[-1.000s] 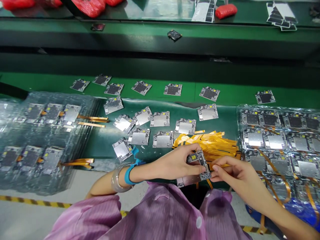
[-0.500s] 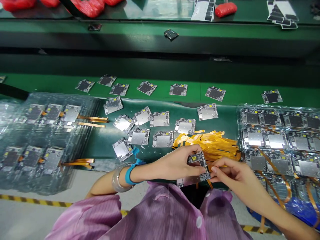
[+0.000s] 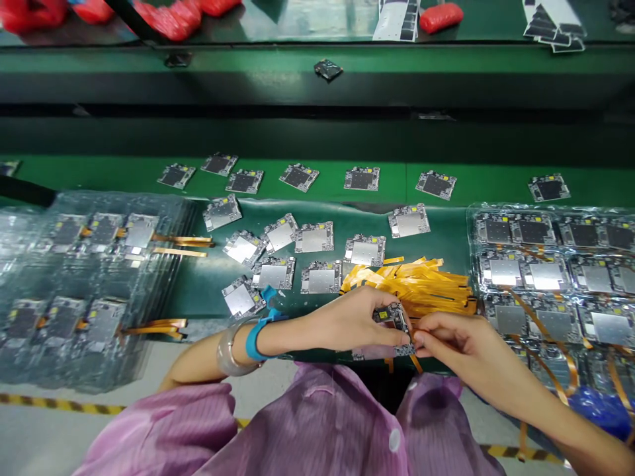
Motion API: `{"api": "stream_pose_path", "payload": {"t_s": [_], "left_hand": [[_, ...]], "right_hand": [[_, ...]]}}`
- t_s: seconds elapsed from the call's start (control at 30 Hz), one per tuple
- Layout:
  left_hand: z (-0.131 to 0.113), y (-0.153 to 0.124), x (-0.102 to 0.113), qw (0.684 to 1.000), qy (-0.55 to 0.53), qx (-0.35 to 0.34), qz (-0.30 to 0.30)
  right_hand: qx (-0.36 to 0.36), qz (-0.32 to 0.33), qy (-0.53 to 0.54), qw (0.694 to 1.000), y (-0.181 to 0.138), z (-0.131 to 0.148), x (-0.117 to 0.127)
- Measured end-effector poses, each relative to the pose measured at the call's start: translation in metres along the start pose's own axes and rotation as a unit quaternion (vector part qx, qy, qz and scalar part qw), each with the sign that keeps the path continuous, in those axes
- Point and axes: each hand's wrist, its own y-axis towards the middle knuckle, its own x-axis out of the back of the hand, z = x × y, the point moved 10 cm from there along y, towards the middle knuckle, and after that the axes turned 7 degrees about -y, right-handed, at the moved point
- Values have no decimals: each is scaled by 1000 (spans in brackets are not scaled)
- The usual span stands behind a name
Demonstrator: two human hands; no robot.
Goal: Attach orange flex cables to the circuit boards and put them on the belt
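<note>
My left hand [image 3: 370, 324] is closed on a small circuit board [image 3: 394, 320], thumb across its face, in front of my chest. My right hand [image 3: 446, 337] pinches at the board's right edge. Orange flex cable [image 3: 415, 363] shows just below those fingertips; its upper end is hidden by them. Below my left thumb shows the board's silvery lower part, along with another orange strip. Directly behind my hands is a pile of orange flex cables [image 3: 426, 284]. Several loose boards with silver shields, one of them a circuit board [image 3: 321, 277], lie left of the pile.
Boards are spread along the green conveyor belt [image 3: 268, 152] behind the bench. Clear plastic trays of boards with cables stand at left [image 3: 169, 277] and at right [image 3: 471, 244]. A shelf above holds red wrapped bundles [image 3: 441, 18] and sheets [image 3: 397, 20]. Blue plastic [image 3: 600, 410] lies at lower right.
The boards on the belt have shifted slightly right relative to the bench. Both hands stay together at the held board, which has tilted a little; the right fingertips remain at its edge.
</note>
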Motion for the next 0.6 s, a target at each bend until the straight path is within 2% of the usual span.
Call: {"api": "stream_pose_path", "payload": {"t_s": [0.23,0.3,0.33,0.37,0.43,0.47,0.5,0.53,0.6], "left_hand": [[4,9,-5,999,-16,10,-27],[5,14,-9,999,-30,-1,-29],[4,16,-10,999,-36,-6,-32],[3,18,-11,998,-41,-13,-39],[-3,21,-12,997,-37,-30,-62],[-9,21,-14,996,-23,-42,-74],[-15,21,-16,995,-2,-56,-86],[-21,21,-20,993,26,-70,-96],[-33,21,-32,984,91,-105,-108]], "right_hand": [[48,-37,-55,997,-7,11,6],[94,-87,-111,986,-13,19,11],[129,-148,-148,969,-19,25,18],[167,-231,-193,939,-30,32,27],[228,-397,-287,841,-61,45,38],[241,-454,-325,794,-74,47,38],[244,-485,-352,762,-84,48,36],[240,-495,-368,749,-88,46,34],[225,-491,-365,758,-91,41,34]]}}
